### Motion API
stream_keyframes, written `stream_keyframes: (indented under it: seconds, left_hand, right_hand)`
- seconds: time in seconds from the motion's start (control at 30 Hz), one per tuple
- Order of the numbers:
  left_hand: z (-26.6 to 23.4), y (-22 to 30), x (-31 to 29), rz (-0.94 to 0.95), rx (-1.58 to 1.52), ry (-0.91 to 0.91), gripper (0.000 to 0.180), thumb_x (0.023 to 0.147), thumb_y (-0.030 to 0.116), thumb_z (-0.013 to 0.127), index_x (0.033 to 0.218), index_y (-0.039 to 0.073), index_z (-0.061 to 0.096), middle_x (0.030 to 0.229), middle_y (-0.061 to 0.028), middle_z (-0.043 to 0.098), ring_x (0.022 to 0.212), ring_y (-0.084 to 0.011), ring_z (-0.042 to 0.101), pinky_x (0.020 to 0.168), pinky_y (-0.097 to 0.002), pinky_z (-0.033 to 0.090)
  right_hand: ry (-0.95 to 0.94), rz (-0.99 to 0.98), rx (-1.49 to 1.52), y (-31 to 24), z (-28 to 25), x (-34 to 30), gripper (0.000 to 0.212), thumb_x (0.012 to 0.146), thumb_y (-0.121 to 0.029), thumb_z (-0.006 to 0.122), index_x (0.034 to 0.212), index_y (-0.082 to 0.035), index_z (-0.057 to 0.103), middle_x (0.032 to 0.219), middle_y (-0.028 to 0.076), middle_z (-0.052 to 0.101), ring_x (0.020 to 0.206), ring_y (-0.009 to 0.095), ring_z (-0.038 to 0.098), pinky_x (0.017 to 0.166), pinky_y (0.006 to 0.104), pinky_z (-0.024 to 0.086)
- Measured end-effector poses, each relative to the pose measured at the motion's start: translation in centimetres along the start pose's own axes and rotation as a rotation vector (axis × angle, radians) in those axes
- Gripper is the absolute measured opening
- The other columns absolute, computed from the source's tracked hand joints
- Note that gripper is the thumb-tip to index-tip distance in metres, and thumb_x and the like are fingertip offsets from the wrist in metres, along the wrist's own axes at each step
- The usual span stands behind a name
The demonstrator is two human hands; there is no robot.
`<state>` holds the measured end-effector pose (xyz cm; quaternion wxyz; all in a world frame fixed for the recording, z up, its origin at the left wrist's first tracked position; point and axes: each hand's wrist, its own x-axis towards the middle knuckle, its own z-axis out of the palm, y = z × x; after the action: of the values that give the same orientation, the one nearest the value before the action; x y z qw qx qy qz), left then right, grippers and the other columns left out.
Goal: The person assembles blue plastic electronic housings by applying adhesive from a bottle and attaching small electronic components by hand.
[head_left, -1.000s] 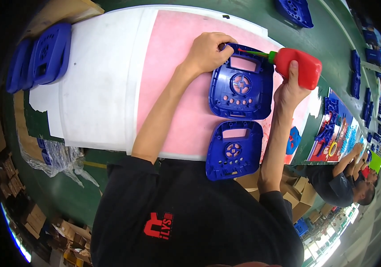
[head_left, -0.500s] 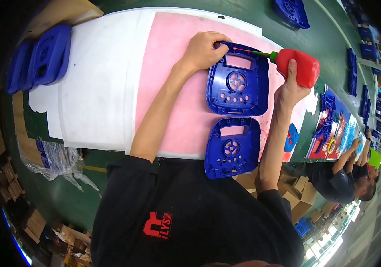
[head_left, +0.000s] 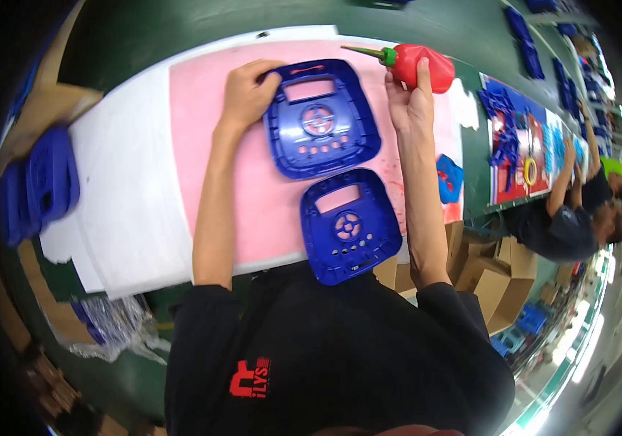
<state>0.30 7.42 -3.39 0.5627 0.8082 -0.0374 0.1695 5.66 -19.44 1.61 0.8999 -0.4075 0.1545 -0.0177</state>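
Observation:
Pinched at its upper left corner by my left hand [head_left: 249, 94], a blue plastic housing panel [head_left: 293, 142] lies inner side up on the pink sheet [head_left: 209, 94]. It has a rectangular opening, a round grille and a row of small holes. A red streak [head_left: 306, 70] shows along its top edge. My right hand [head_left: 412, 105] is closed around a red squeeze bottle [head_left: 427, 67], held right of the panel with its green nozzle [head_left: 365, 52] pointing left. The nozzle tip is clear of the panel. Nearer me, a second blue panel [head_left: 325, 258] overhangs the table's front edge.
Blue panels [head_left: 51, 178] stand at the table's left end, on white paper [head_left: 122, 167]. Right of my right forearm lies a blue piece with red marks [head_left: 449, 178]. Farther right are blue parts [head_left: 501, 131], a yellow tape roll [head_left: 529, 171] and co-workers [head_left: 561, 225]. Cardboard boxes [head_left: 499, 280] stand below.
The right hand has lifted the bottle's nozzle away from the panel's top edge, where a red streak now shows. My left hand stays on the corner. The whole view has shifted and turned.

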Motion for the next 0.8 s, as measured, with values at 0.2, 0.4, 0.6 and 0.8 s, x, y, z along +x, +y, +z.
stream_keyframes:
  seconds: [0.2,0.4,0.6,0.8]
  left_hand:
    - [-0.4,0.4,-0.5,-0.030,-0.014,-0.035,0.025,0.086,0.004,0.058,0.104,-0.001,0.074,0.097,-0.0142,0.075,0.085,-0.0193,0.070,0.078,-0.0290,0.054]
    - [-0.2,-0.2,-0.2,-0.052,-0.099,-0.051,0.025,0.086,0.003,0.058,0.105,-0.003,0.073,0.099,-0.0141,0.075,0.090,-0.0204,0.070,0.083,-0.0300,0.053]
    - [-0.5,-0.2,-0.1,0.029,0.104,-0.015,0.025,0.087,0.009,0.059,0.105,0.000,0.074,0.098,-0.0145,0.075,0.089,-0.0216,0.071,0.082,-0.0307,0.053]
    - [0.7,-1.0,0.0,0.059,0.043,0.050,0.025,0.085,0.012,0.061,0.101,0.001,0.075,0.090,-0.0129,0.076,0.077,-0.0185,0.071,0.073,-0.0303,0.056]
  right_hand:
    - [-0.027,0.214,-0.277,-11.4,-2.2,-0.3,0.049,0.089,-0.040,0.070,0.124,-0.008,0.055,0.104,0.013,0.068,0.092,0.022,0.066,0.062,0.0292,0.046]
    - [-0.260,0.188,-1.582,-15.2,-8.7,2.7,0.055,0.088,-0.055,0.067,0.114,-0.007,0.064,0.077,-0.003,0.062,0.059,0.005,0.053,0.045,0.0184,0.031]
    - [-0.256,0.141,-0.630,-13.6,-8.3,-1.3,0.038,0.094,-0.029,0.069,0.121,-0.005,0.057,0.098,0.006,0.066,0.078,0.012,0.063,0.057,0.0263,0.047]
    - [-0.308,-0.057,-0.421,-5.1,-5.3,-13.5,0.052,0.096,-0.018,0.066,0.138,0.001,0.041,0.130,0.024,0.058,0.119,0.035,0.061,0.102,0.0477,0.051]
